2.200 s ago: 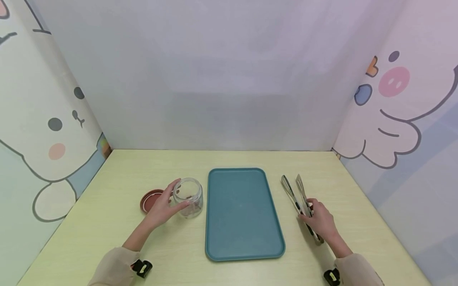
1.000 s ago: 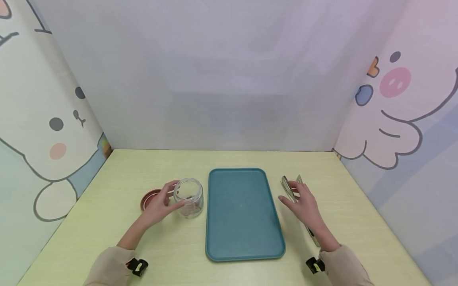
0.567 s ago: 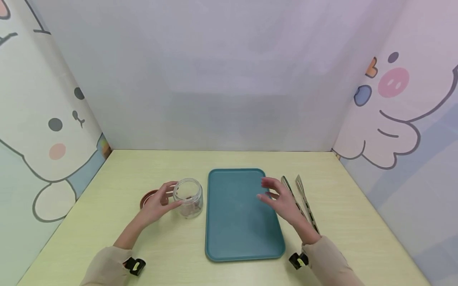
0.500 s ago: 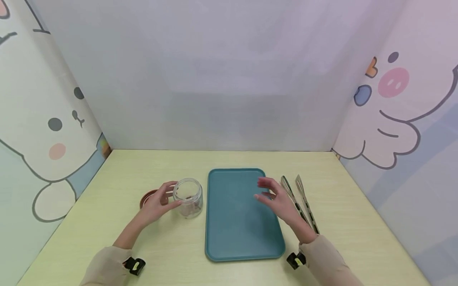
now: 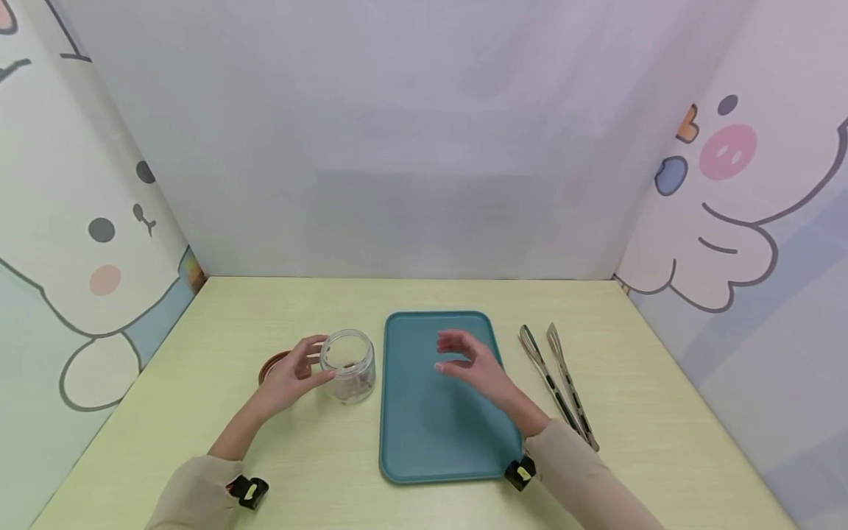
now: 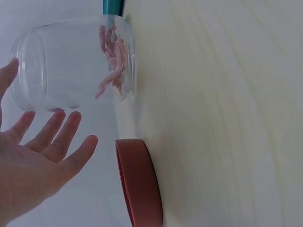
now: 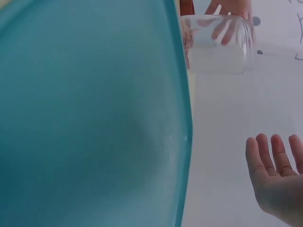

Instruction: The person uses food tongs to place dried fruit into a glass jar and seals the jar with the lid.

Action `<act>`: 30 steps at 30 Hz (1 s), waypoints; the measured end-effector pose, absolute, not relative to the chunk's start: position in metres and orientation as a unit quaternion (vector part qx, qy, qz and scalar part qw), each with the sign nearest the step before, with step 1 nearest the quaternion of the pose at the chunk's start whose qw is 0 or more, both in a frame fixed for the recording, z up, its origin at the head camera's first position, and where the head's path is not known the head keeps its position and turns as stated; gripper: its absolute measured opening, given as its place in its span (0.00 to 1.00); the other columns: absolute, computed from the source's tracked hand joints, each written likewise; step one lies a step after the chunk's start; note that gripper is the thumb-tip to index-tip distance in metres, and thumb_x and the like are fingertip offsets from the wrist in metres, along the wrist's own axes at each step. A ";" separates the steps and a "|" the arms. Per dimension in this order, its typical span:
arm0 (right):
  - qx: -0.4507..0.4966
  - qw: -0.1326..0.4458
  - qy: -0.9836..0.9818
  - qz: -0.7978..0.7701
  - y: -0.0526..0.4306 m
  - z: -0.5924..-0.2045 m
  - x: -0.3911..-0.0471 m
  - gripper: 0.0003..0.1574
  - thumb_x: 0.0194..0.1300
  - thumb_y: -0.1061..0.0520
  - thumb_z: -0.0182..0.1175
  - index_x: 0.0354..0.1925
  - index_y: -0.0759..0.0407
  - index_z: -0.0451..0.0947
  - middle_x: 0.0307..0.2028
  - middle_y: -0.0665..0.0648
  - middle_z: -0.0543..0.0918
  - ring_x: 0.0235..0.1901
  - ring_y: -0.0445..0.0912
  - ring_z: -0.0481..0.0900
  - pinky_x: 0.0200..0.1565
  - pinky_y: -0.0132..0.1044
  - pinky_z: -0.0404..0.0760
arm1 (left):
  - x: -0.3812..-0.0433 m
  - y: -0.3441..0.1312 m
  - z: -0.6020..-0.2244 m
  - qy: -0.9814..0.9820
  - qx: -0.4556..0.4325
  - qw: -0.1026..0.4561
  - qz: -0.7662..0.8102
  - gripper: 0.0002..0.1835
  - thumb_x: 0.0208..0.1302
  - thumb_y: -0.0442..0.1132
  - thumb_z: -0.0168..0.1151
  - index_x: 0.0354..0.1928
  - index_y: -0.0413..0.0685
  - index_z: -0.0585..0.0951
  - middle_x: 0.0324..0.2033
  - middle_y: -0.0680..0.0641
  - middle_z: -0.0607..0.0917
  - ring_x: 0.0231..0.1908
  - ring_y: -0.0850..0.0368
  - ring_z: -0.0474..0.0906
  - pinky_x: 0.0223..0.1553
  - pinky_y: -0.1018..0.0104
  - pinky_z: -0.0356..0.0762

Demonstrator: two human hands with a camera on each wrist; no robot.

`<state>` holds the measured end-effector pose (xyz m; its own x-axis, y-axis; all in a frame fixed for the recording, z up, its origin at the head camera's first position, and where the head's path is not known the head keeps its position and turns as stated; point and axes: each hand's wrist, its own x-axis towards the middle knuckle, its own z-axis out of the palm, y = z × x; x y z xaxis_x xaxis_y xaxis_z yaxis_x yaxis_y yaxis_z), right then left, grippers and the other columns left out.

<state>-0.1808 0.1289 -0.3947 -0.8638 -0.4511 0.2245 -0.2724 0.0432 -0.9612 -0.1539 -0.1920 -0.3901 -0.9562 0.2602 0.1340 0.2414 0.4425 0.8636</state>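
Observation:
A clear glass jar (image 5: 352,375) stands upright and lidless left of the tray, with reddish-brown strips (image 6: 112,61) at its bottom. My left hand (image 5: 285,383) is spread at the jar's left side, thumb and fingertips at or near its upper wall; whether they touch is hard to tell. Behind that hand a red-brown lid (image 5: 269,366) lies on the table, partly hidden in the head view. My right hand (image 5: 480,368) hovers over the blue-green tray (image 5: 414,442), fingers loosely bent and holding nothing. Metal tongs (image 5: 556,386) with black sections lie right of the tray.
The pale wooden table (image 5: 318,486) ends at a plain whitish back wall (image 5: 424,147). Cartoon-printed panels (image 5: 729,243) stand on both sides. My right forearm crosses the tray's near right corner, close to the tongs.
My right hand has let go of the tongs, which stay on the table, and has moved left over the tray. My left hand has drawn back slightly from the jar.

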 end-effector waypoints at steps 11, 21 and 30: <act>-0.252 0.096 0.743 -0.613 0.112 -0.411 -0.190 0.33 0.56 0.61 0.60 0.58 0.64 0.61 0.51 0.62 0.69 0.51 0.58 0.67 0.49 0.42 0.71 | -0.157 -0.193 -0.395 0.845 0.148 0.012 0.514 0.31 0.55 0.34 0.62 0.59 0.38 0.61 0.51 0.29 0.68 0.50 0.34 0.66 0.47 0.41 0.65; -0.242 0.140 0.751 -0.599 0.095 -0.407 -0.190 0.34 0.56 0.64 0.59 0.59 0.66 0.58 0.54 0.71 0.63 0.53 0.61 0.64 0.50 0.43 0.69 | -0.170 -0.205 -0.421 0.846 0.151 0.010 0.511 0.33 0.53 0.46 0.63 0.60 0.49 0.62 0.52 0.34 0.70 0.51 0.39 0.68 0.47 0.45 0.67; -0.249 0.163 0.741 -0.602 0.079 -0.413 -0.194 0.36 0.56 0.64 0.60 0.60 0.66 0.56 0.53 0.72 0.63 0.53 0.60 0.64 0.50 0.41 0.69 | -0.168 -0.203 -0.418 0.847 0.147 0.015 0.511 0.33 0.54 0.42 0.63 0.60 0.47 0.61 0.53 0.33 0.69 0.51 0.38 0.67 0.47 0.45 0.67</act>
<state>-0.1939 0.0785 -0.4134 -0.8229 -0.5652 0.0590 -0.1740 0.1518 -0.9730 -0.1677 -0.2029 -0.4179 -0.9562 0.2644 0.1258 0.2344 0.4338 0.8700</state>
